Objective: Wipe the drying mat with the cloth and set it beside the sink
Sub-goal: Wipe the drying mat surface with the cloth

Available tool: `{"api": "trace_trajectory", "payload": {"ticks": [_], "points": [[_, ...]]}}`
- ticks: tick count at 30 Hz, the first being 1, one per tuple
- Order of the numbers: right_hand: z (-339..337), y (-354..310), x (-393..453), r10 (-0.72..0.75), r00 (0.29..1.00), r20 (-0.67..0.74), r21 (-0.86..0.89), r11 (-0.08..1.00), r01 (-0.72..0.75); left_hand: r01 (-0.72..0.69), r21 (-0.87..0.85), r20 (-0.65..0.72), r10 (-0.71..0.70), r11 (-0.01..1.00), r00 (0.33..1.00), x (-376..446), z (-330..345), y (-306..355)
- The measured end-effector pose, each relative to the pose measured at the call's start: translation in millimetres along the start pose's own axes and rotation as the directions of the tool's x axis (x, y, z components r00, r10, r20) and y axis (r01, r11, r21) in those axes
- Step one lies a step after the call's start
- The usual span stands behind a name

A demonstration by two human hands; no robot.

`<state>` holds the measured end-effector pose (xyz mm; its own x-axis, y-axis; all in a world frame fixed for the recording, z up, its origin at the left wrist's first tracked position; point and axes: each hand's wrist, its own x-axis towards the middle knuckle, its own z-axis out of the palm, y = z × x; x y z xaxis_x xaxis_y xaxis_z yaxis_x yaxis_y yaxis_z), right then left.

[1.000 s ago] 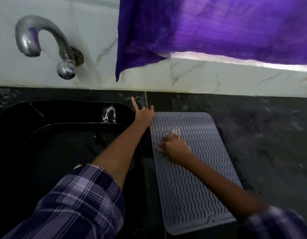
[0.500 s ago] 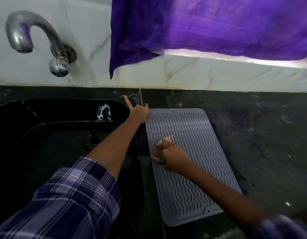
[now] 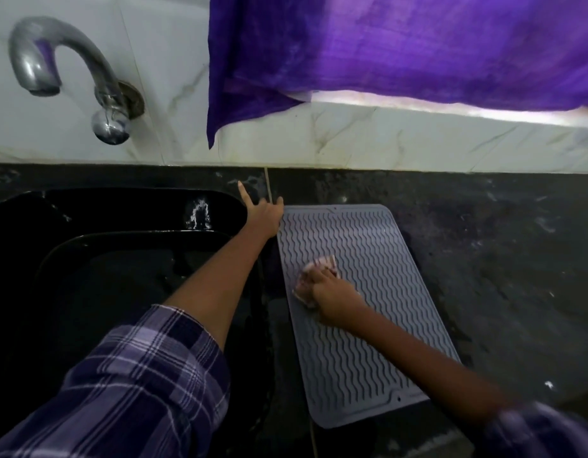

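Fingers [image 3: 319, 276] of right hand [image 3: 332, 292] curled round small crumpled pinkish cloth [image 3: 314, 279], pressing it on grey wavy-ribbed silicone drying mat [image 3: 362, 319]. Mat flat on dark stone table [image 3: 500, 276], just at 3 o'clock of black sink [image 3: 114, 226]. Left hand [image 3: 264, 211], fingers spread and straight, rests at mat's 11 o'clock corner. Curved metal tap [image 3: 71, 77] at sink's 12 o'clock; purple curtain [image 3: 401, 47] above mat.

No readable text, label, brand or number anywhere I look. My drying mat [image 3: 368, 292] carries only moulded wavy ridges. The white mark on the sink [image 3: 137, 206] wall just left of the mat's far corner is too blurred to read as lettering.
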<state>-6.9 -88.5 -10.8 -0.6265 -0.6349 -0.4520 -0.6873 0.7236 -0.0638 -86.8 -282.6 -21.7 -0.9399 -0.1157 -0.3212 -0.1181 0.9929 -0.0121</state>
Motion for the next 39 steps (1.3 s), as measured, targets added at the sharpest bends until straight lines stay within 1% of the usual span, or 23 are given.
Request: {"api": "trace_trajectory", "payload": {"ticks": [2, 3, 5, 6, 7, 9, 12, 15, 17, 18, 19, 20, 21, 23, 24, 25, 27, 29, 31, 33, 36, 37, 39], "points": [[-33, 17, 17, 0.008, 0.988, 0.157, 0.164, 0.986, -0.034, 0.002, -0.01, -0.015, -0.003, 1.0, 1.0, -5, 2, -1], [-53, 24, 34, 0.053, 0.987, 0.154, 0.197, 0.977, -0.083, 0.015, -0.02, -0.035, -0.016, 1.0, 0.999, -5, 4, -2], [-81, 34, 75, 0.126, 0.99, -0.057, 0.205, 0.972, -0.112, 0.054, -0.038, -0.063, -0.057, 0.998, 0.996, -5, 4, -3], [-86, 35, 95, 0.146, 0.976, -0.163, 0.169, 0.979, -0.118, 0.069, -0.043, -0.065, -0.072, 0.997, 0.995, -5, 4, -3], [-83, 31, 111, 0.157, 0.963, -0.22, 0.081, 0.986, -0.143, 0.078, -0.048, -0.07, -0.082, 0.996, 0.994, -5, 5, -3], [-65, 23, 131, 0.181, 0.951, -0.25, -0.089, 0.974, -0.209, 0.097, -0.058, -0.092, -0.102, 0.994, 0.99, -2, 7, -2], [-49, 19, 117, 0.113, 0.952, -0.284, -0.13, 0.979, -0.155, 0.111, -0.062, -0.049, -0.114, 0.992, 0.992, -3, 5, -2], [-27, 20, 62, 0.036, 0.986, -0.162, -0.062, 0.997, -0.046, 0.094, -0.048, -0.04, -0.096, 0.994, 0.995, -6, 1, -1], [-24, 18, 31, -0.024, 0.998, 0.055, -0.026, 0.999, 0.026, 0.085, -0.018, -0.037, -0.085, 0.996, 0.996, -9, -3, 0], [-33, 21, 27, -0.037, 0.983, 0.18, 0.011, 0.999, 0.036, 0.067, -0.007, -0.022, -0.067, 0.998, 0.998, -12, -5, 2], [-48, 22, 28, -0.031, 0.957, 0.29, 0.068, 0.998, 0.012, 0.044, -0.013, 0.01, -0.043, 0.999, 0.999, -15, -8, 4], [-65, 25, 34, -0.015, 0.941, 0.338, 0.128, 0.991, -0.03, 0.027, -0.038, 0.052, -0.025, 0.999, 0.998, -18, -11, 5], [-79, 29, 45, 0.02, 0.962, 0.273, 0.182, 0.981, -0.072, 0.021, -0.067, 0.092, -0.015, 0.998, 0.996, -18, -15, 7], [-93, 35, 71, 0.117, 0.993, -0.016, 0.219, 0.969, -0.111, 0.023, -0.101, 0.147, -0.008, 0.995, 0.989, -17, -20, 10], [-91, 32, 79, 0.15, 0.98, -0.133, 0.122, 0.983, -0.134, 0.016, -0.1, 0.155, -0.001, 0.995, 0.988, -18, -20, 13], [-80, 25, 83, 0.168, 0.969, -0.183, -0.014, 0.985, -0.173, 0.009, -0.089, 0.152, 0.005, 0.996, 0.988, -20, -17, 16], [-49, 8, 74, 0.172, 0.969, -0.179, -0.175, 0.963, -0.203, 0.001, -0.056, 0.127, 0.006, 0.998, 0.992, -21, -8, 18], [-21, -1, 42, 0.113, 0.98, -0.166, -0.198, 0.969, -0.146, -0.005, -0.017, 0.105, 0.007, 1.0, 0.994, -20, -3, 15], [3, -7, -8, 0.037, 0.994, -0.1, -0.146, 0.988, -0.052, -0.007, 0.02, 0.12, 0.004, 1.0, 0.993, -21, -7, 16], [12, -11, -48, 0.006, 0.999, 0.042, -0.072, 0.997, -0.003, -0.004, 0.052, 0.119, -0.003, 0.999, 0.993, -25, -10, 20], [-20, -3, -45, 0.054, 0.972, 0.227, 0.062, 0.996, -0.07, -0.023, 0.124, 0.051, 0.017, 0.992, 0.999, -36, -11, 26], [-35, 0, -31, 0.114, 0.971, 0.212, 0.111, 0.984, -0.139, -0.018, 0.12, 0.014, 0.016, 0.993, 1.0, -40, -13, 30], [-54, 4, 1, 0.212, 0.977, 0.033, 0.173, 0.961, -0.214, 0.008, 0.015, -0.015, -0.008, 1.0, 1.0, -49, -12, 38]]}}
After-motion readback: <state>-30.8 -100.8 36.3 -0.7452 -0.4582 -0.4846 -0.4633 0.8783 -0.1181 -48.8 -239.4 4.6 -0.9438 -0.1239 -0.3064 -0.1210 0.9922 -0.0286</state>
